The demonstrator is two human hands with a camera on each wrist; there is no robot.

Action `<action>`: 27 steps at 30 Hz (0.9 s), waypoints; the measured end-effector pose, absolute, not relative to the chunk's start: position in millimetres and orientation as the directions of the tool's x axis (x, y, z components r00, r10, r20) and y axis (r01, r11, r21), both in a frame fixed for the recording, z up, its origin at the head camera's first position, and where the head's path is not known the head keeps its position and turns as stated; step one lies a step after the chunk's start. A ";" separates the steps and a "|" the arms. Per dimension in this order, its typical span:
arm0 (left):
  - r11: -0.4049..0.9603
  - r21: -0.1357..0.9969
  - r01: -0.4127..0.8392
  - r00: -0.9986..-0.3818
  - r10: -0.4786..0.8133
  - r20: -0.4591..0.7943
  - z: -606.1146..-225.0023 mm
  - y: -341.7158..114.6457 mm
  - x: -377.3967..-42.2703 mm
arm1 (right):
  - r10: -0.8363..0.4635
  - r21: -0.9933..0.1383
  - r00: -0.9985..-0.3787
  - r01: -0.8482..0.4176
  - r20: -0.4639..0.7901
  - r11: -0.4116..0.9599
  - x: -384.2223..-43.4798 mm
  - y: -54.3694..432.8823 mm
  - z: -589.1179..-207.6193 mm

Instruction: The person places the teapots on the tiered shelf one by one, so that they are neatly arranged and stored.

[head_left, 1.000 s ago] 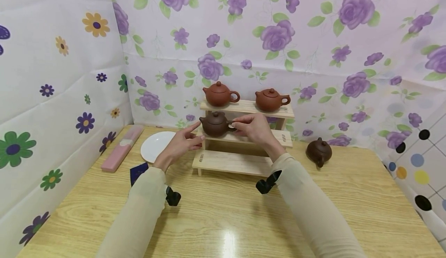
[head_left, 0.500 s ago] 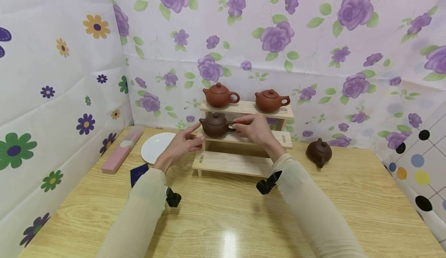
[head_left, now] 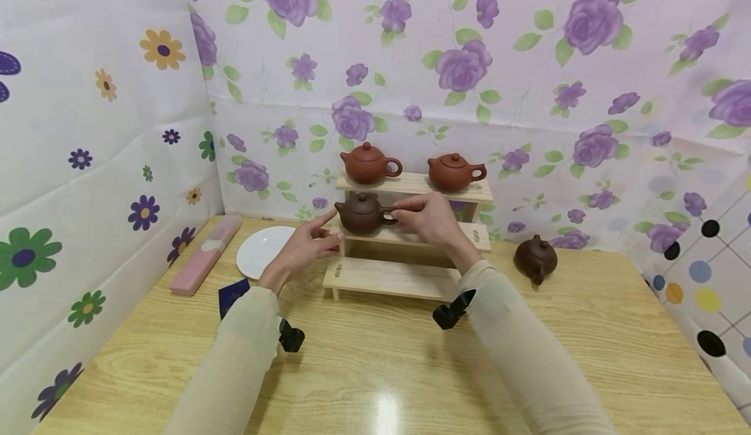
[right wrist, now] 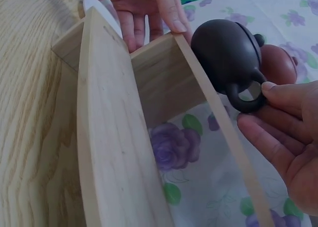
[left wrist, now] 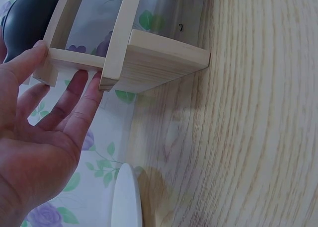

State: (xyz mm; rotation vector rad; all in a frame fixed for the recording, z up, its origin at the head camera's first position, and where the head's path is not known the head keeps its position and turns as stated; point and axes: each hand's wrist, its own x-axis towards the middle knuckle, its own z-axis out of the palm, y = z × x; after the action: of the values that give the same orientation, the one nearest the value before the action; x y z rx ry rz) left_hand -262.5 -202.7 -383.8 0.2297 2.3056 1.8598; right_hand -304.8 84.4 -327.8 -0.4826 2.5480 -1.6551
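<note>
A dark brown teapot [head_left: 360, 216] sits at the left end of the middle step of the wooden stand [head_left: 387, 277], its spout pointing left. My right hand [head_left: 431, 222] pinches its handle between thumb and fingers, as the right wrist view shows up close. At the spout side is my left hand [head_left: 305, 247], its index fingertip by the spout. In the left wrist view, the loosely extended fingers [left wrist: 74, 108] of that hand lie against the stand's end, with the thumb near the step's edge. Two reddish teapots, a left one [head_left: 367, 164] and a right one [head_left: 456, 172], stand on the top step.
Another dark brown teapot [head_left: 535, 259] stands on the table right of the stand. To the left lie a white plate [head_left: 258, 252], a dark blue item [head_left: 232, 297] partly under the left sleeve, and a long pink case [head_left: 205, 257]. A patterned cloth wall rises behind.
The view has tilted very slightly. Both hands and the dark brown teapot hold the same places on the stand.
</note>
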 end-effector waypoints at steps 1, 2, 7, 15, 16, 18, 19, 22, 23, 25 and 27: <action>0.212 0.977 0.013 -0.974 0.226 -0.036 -384.3 -202.5 -262.5 | -0.292 -0.898 -0.950 -0.221 0.110 0.381 -303.7 86.8 -325.9; 0.213 0.977 0.013 -0.973 0.226 -0.037 -384.9 -202.4 -262.7 | -0.287 -0.895 -0.952 -0.218 0.107 0.390 -302.5 89.2 -323.5; 0.216 0.976 0.012 -0.973 0.227 -0.039 -386.3 -202.6 -263.4 | -0.270 -0.863 -0.952 -0.256 0.146 0.435 -298.8 106.0 -308.0; 0.240 0.971 0.017 -0.975 0.220 -0.038 -383.1 -202.6 -263.0 | -0.255 -0.828 -0.938 -0.331 0.236 0.451 -291.0 141.9 -286.9; 0.244 0.970 0.017 -0.975 0.220 -0.038 -382.6 -202.6 -262.6 | -0.250 -0.826 -0.937 -0.335 0.243 0.453 -289.6 146.6 -285.3; 0.254 0.967 0.020 -0.975 0.218 -0.037 -381.7 -202.8 -261.9 | -0.243 -0.829 -0.938 -0.335 0.247 0.447 -286.1 155.8 -283.0; 0.263 0.965 0.023 -0.976 0.216 -0.036 -381.6 -203.0 -261.5 | -0.242 -0.831 -0.938 -0.334 0.248 0.445 -284.6 160.8 -282.5; 0.292 0.956 0.036 -0.978 0.207 -0.026 -381.5 -203.3 -260.3 | -0.228 -0.841 -0.946 -0.311 0.230 0.442 -278.8 176.4 -282.9; 0.299 0.953 0.042 -0.979 0.204 -0.021 -381.6 -203.1 -259.8 | -0.220 -0.840 -0.950 -0.302 0.223 0.451 -276.5 182.0 -283.7; 0.316 0.947 0.056 -0.980 0.199 -0.009 -382.0 -202.5 -258.9 | -0.197 -0.840 -0.959 -0.274 0.203 0.469 -272.3 194.0 -286.3; 0.326 0.943 0.070 -0.982 0.190 0.007 -381.6 -201.2 -257.7 | -0.169 -0.848 -0.968 -0.243 0.184 0.471 -268.7 206.1 -290.7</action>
State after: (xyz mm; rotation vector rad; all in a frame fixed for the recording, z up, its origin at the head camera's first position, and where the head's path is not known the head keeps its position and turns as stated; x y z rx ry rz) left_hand -257.7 -201.2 -381.6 0.2432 2.4711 1.7479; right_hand -268.7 206.1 -290.7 -0.3869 2.7568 -1.6100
